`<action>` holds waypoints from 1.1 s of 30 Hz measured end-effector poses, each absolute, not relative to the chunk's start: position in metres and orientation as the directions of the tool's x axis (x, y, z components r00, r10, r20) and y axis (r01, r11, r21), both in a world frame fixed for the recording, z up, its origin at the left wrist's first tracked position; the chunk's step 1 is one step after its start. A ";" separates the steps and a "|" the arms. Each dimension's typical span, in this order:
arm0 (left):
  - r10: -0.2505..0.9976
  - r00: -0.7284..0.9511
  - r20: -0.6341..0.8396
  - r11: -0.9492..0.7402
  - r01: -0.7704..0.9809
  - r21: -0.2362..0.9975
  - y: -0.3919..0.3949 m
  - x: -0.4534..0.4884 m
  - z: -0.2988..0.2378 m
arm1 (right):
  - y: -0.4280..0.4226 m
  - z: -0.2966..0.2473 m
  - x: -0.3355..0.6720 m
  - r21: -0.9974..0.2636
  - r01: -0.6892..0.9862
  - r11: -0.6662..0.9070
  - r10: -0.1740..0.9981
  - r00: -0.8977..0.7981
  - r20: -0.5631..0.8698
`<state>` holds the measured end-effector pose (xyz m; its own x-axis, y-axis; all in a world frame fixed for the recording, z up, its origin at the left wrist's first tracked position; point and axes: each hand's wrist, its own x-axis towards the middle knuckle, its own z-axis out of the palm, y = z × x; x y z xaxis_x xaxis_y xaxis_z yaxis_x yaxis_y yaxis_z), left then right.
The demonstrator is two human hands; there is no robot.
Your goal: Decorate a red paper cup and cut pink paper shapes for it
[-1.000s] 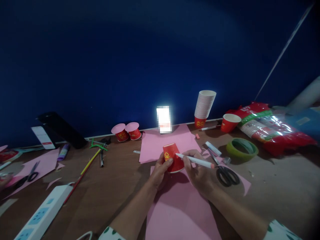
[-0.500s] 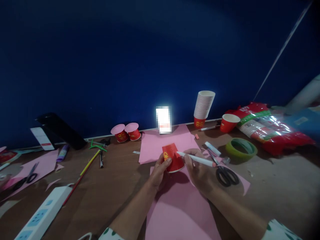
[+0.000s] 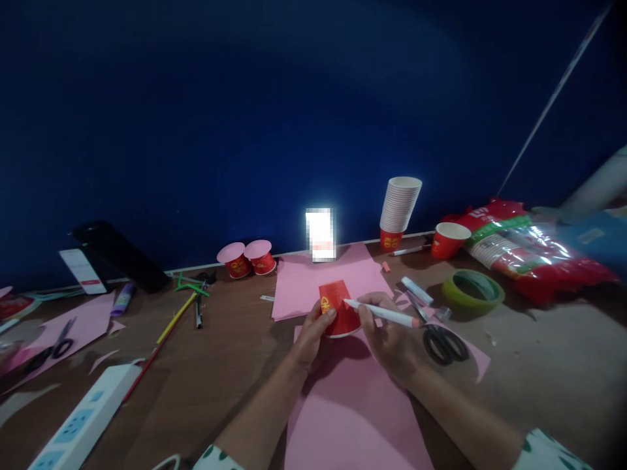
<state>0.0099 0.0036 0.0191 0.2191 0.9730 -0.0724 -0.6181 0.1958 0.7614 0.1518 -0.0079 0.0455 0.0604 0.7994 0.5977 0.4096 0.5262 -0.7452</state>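
Above the pink sheet (image 3: 357, 418), inverted red cup (image 3: 345, 313) pinched between thumb and fingers of my left hand (image 3: 312, 336), white marker (image 3: 392, 314) pinched by my right hand (image 3: 389, 339), tip at cup's side, nested cup stack (image 3: 400, 207) beyond, open cup (image 3: 443, 247) beside red bag (image 3: 509, 238).

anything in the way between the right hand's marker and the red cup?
Nothing visible. The right hand holds the marker with its tip right at the side of the red cup; contact is hard to tell. The left hand grips the cup from the left, clear of the tip.
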 end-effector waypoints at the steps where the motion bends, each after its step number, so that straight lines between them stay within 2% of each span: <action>1: 0.974 0.214 -0.081 0.197 -0.608 0.769 0.004 0.010 0.020 | -0.008 0.046 0.152 -0.740 0.414 0.530 0.797 0.054 0.601; 18: 0.964 0.249 -0.091 0.232 -0.627 0.744 0.001 0.012 0.021 | -0.005 0.039 0.152 -0.764 0.362 0.534 0.799 0.078 0.596; 33: 0.972 0.227 -0.067 0.192 -0.592 0.783 0.008 0.008 0.009 | -0.006 0.040 0.154 -0.763 0.361 0.536 0.805 0.053 0.591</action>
